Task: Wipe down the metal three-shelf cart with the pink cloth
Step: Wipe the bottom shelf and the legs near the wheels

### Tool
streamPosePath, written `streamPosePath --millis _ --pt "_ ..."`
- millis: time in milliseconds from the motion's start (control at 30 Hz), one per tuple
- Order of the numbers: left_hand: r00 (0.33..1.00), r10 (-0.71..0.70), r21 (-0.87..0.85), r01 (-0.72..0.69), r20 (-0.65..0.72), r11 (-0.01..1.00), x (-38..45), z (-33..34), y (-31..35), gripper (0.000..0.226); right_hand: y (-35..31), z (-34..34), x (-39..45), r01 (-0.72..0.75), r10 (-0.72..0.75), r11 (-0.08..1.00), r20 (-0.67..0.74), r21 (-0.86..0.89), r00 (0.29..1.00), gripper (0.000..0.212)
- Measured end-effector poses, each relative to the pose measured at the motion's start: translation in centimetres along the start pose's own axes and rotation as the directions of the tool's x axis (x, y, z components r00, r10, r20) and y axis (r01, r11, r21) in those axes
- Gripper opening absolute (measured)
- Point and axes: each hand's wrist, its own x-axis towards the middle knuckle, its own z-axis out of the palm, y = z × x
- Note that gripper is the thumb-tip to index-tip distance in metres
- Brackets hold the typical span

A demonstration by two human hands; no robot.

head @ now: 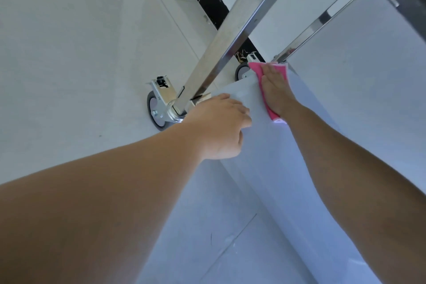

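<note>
Head view: right hand (pixel 275 85) flat, fingers straight, pressing soft pink cloth (pixel 265 90) on bottom shelf (pixel 242 92); left hand (pixel 221 127) curled over slick, rigid edge.

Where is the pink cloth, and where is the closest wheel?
pink cloth (pixel 255 71): head view, on the bare upper part beside the right hand.
closest wheel (pixel 153 108): head view, on the grey hub at the cart's left corner.

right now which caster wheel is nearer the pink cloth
The far caster wheel, partly hidden just left of the pink cloth; the other caster wheel sits beyond the left hand.
</note>
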Motion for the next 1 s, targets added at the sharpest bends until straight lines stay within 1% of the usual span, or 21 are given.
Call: streamPosePath --millis 67,167,300,367,433,533,700,800,900,1000 --pt "0.999 0.009 0.049 -0.010 0.033 0.999 0.1 -0.4 0.3 0.039 -1.8 0.7 -1.9 0.041 -0.040 0.996 0.014 -0.079 0.999 0.050" --pt "0.998 0.056 0.117 -0.057 0.017 0.992 -0.8 -1.0 0.9 0.036 -2.8 1.3 -3.8 0.145 -0.134 0.971 0.073 -0.192 0.988 0.051" --pt "0.993 0.097 0.129 -0.104 0.061 0.986 -4.1 -2.8 1.2 0.036 -3.0 0.6 -4.0 0.120 -0.098 0.973 0.118 -0.195 0.988 0.051" --pt "0.993 0.107 0.147 -0.114 0.055 0.983 -6.1 -4.2 0.9 0.034 -3.3 0.5 -4.2 0.113 -0.090 0.973 0.119 -0.203 0.989 0.052" --pt "0.994 0.090 0.165 -0.100 0.065 0.981 -8.0 -5.6 0.5 0.034 -3.7 0.5 -4.5 0.100 -0.077 0.973 0.118 -0.208 0.990 0.052" --pt "0.992 0.043 0.180 -0.065 0.118 0.982 -10.7 -7.4 -0.2 0.034 -4.6 0.5 -5.4 0.100 -0.074 0.973 0.130 -0.206 0.989 0.054" --pt "0.968 -0.056 0.252 -0.008 0.243 0.968 -14.3 -9.8 -1.4 0.035 -6.7 0.7 -8.1 0.167 -0.142 0.967 0.142 -0.191 0.980 0.056" --pt "0.940 -0.104 0.293 0.005 0.324 0.956 -15.8 -10.6 -1.8 0.037 -8.2 0.9 -9.8 0.254 -0.223 0.935 0.145 -0.248 0.964 0.059" --pt "0.924 -0.153 0.297 0.045 0.350 0.954 -17.0 -10.6 -1.8 0.039 -10.1 1.2 -11.6 0.318 -0.289 0.918 0.152 -0.235 0.945 0.058" --pt "0.925 -0.156 0.275 0.059 0.346 0.960 -17.7 -10.0 -1.2 0.040 -11.8 1.4 -13.2 0.353 -0.328 0.920 0.157 -0.173 0.932 0.058"
